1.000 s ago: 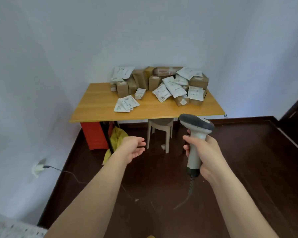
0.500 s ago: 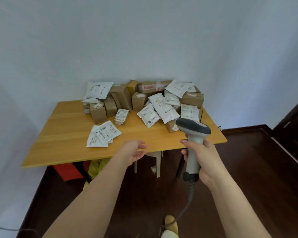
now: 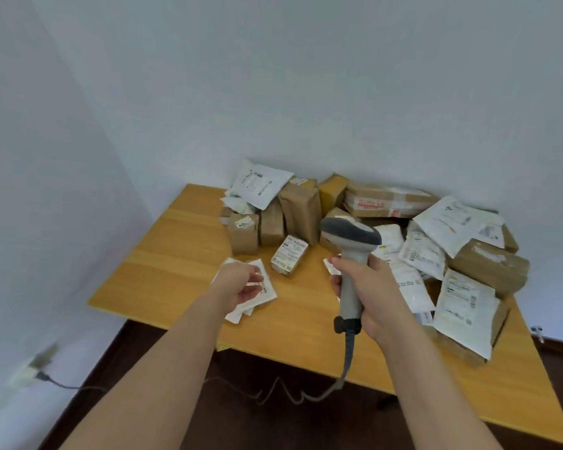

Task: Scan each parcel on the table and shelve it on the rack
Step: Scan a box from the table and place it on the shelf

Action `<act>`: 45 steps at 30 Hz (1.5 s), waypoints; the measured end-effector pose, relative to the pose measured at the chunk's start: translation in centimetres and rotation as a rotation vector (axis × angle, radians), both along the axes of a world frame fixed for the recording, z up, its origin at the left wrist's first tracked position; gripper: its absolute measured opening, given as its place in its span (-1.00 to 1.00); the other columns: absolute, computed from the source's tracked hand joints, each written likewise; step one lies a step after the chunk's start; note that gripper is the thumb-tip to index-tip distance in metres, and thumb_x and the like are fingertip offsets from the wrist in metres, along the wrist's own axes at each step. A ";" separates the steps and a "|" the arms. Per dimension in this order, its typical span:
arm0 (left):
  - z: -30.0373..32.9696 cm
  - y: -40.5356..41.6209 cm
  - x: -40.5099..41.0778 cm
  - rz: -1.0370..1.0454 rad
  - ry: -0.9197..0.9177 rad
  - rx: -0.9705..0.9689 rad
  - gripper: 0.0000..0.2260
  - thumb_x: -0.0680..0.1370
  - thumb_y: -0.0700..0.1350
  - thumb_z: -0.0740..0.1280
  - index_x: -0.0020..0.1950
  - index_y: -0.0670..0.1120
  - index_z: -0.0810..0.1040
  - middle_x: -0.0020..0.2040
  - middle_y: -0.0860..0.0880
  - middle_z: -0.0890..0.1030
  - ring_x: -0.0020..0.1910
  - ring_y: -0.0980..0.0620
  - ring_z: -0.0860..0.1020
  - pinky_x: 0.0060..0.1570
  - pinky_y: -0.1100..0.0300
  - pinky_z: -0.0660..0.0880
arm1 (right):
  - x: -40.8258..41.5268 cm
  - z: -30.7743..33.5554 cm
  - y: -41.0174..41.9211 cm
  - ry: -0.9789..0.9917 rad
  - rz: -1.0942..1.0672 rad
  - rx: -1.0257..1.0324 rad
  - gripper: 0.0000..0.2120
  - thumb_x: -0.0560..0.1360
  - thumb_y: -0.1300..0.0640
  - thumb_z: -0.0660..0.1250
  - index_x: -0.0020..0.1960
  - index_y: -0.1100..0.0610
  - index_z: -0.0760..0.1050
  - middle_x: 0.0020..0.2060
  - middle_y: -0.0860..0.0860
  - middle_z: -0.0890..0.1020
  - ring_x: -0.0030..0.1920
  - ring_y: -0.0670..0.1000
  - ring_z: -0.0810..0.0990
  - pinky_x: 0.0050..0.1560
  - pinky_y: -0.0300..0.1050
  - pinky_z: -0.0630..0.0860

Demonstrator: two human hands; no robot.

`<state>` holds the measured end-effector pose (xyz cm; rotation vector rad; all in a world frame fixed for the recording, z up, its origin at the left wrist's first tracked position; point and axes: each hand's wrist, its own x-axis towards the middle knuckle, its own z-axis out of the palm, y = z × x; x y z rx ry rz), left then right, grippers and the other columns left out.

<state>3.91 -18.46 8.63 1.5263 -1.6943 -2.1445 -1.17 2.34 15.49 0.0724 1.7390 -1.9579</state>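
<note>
- The right hand (image 3: 376, 297) is curled around the handle of one grey barcode scanner (image 3: 350, 241), held upright over the wooden table (image 3: 182, 264).
- The left hand (image 3: 241, 284) has loosely spread fingers over two or three flat white mailers (image 3: 267, 292); contact is unclear.
- One small labelled box (image 3: 289, 254) lies between them.
- The parcel pile (image 3: 403, 228) fills the table's back and right, too overlapped to count exactly.

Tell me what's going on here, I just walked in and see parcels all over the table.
A person stands at the wooden table, gripping a corded barcode scanner upright in the right hand. The left hand reaches over the flat white mailers near the front edge; its grip can't be told. The pile of cardboard boxes and mailers sits unsorted. No rack is in view.
</note>
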 end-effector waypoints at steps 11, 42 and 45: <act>-3.5 -13.7 -11.2 -0.149 0.004 -0.143 -0.79 0.58 -0.31 0.22 0.18 -0.15 0.48 -0.22 -0.09 0.52 -0.37 0.04 0.45 -0.44 0.24 0.42 | -10.2 -2.9 -13.7 -0.078 -0.066 0.057 -0.82 0.53 0.27 0.38 0.13 0.19 0.51 -0.15 0.10 0.59 -0.34 -0.08 0.57 -0.34 -0.19 0.51; -12.2 -6.1 -22.0 -0.233 -0.235 -0.376 -0.55 0.47 -0.08 0.48 0.15 0.02 0.23 0.35 -0.18 0.27 0.26 -0.24 0.36 0.17 -0.04 0.44 | -15.3 -7.2 -10.2 -0.190 -0.176 0.208 -0.80 0.53 0.24 0.39 0.14 0.21 0.52 -0.15 0.07 0.60 -0.36 -0.10 0.60 -0.28 -0.17 0.53; -13.2 -5.6 -20.6 -0.075 -0.171 -0.255 -0.47 0.45 -0.24 0.49 0.23 -0.05 0.21 0.29 -0.20 0.42 0.17 -0.18 0.48 0.05 0.06 0.51 | -15.0 -6.9 -9.0 -0.171 -0.121 0.224 -0.84 0.53 0.24 0.40 0.10 0.17 0.53 -0.18 0.04 0.61 -0.39 -0.13 0.60 -0.31 -0.21 0.53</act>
